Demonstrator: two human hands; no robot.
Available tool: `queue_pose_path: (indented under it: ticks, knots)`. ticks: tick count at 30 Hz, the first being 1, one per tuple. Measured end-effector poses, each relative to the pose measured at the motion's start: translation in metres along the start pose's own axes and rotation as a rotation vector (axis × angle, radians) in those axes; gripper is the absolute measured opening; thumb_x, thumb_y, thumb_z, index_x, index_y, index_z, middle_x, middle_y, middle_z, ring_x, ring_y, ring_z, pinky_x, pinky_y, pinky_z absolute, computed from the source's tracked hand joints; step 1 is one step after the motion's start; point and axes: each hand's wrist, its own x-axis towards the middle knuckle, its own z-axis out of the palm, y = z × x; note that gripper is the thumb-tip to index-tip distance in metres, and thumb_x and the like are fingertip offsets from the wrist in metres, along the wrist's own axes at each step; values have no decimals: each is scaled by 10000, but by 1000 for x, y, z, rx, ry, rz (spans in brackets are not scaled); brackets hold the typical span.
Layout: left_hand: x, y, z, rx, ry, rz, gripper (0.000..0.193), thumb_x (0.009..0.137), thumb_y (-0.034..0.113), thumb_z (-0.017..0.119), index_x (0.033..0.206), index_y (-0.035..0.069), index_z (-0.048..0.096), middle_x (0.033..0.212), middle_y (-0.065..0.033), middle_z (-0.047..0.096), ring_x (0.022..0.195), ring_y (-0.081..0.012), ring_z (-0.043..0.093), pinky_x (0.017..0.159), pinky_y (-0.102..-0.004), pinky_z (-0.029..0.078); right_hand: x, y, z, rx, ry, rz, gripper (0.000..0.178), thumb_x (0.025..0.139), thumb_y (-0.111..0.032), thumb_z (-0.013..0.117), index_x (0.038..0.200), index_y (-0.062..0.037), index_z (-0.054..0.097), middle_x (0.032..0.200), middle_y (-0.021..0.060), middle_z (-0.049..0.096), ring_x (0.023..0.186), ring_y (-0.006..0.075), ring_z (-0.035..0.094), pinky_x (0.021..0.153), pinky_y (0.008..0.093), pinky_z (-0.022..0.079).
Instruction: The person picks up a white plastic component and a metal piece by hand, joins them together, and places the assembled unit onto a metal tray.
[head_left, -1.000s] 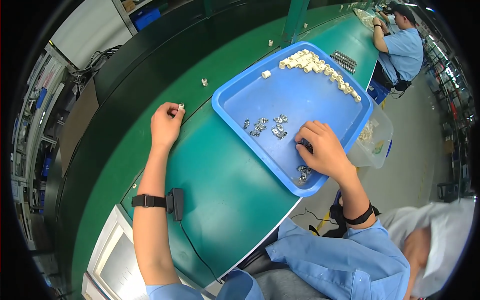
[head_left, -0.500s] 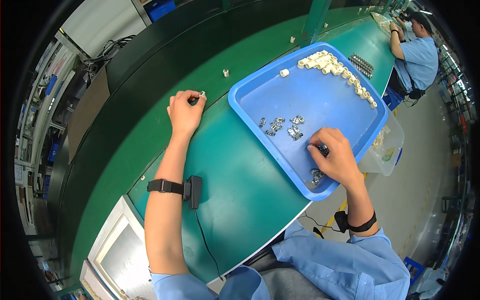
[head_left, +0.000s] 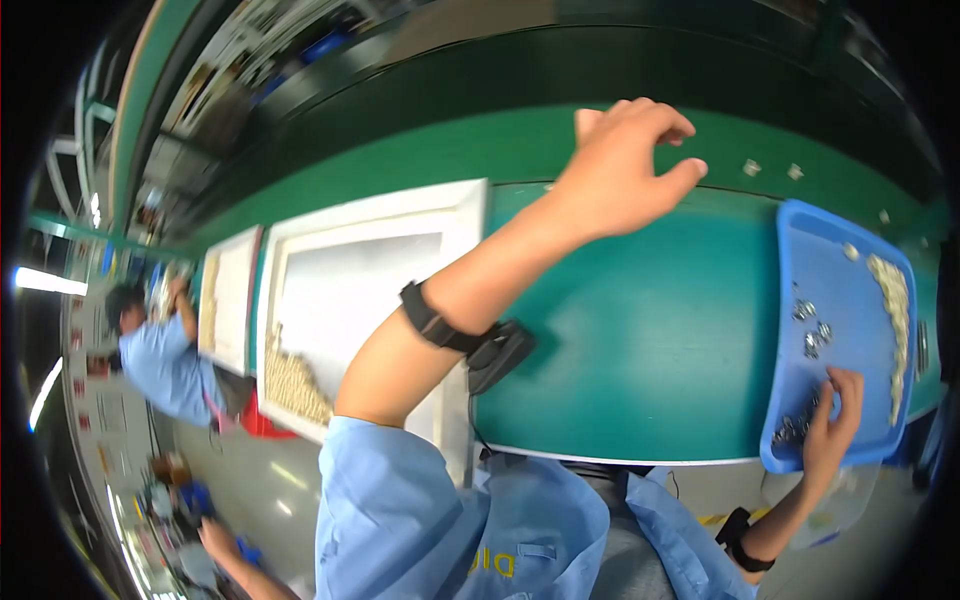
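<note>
My left hand is raised over the green work surface, fingers and thumb apart, with nothing between them. Two small whitish-metal pieces stand on the green strip to its right, a nearer one and another. At the right, my right hand reaches into a blue tray. Its thumb and fingertips are drawn together beside a pile of small dark metal clips; blur hides what is between them. More metal clips lie farther up the tray, and cream-coloured short tubes line its right side.
A white-framed tray with cream-coloured pieces in one corner lies left of my left arm. Beyond it stands another shallow tray. A person in blue works at the far left. A clear plastic bin sits below the blue tray.
The view has swung left, so the blue tray now appears at the far right. My left thumb and finger have parted, and the small metal piece they held is out of them.
</note>
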Motion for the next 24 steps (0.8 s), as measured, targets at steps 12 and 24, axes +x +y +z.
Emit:
queue_pose_path:
  ticks: [12,24]
  knots:
    - [-374,-134,-351,926,385,-999,213,907,201,675,1066,101,776,1080,-117,765,1012,-318,708,988,-480,447,-2,-9,15,227,-18,-3,279,979,46,601,1250,62,665,1104,119,642,916,186,635,834,317,505]
    - [-433,-185,-354,1304,-35,-1117,213,859,234,692,1013,110,771,1041,-99,748,1012,-327,670,987,-514,403,-12,-170,80,388,-346,-257,207,907,115,634,1094,63,705,1003,166,694,886,247,698,792,321,536]
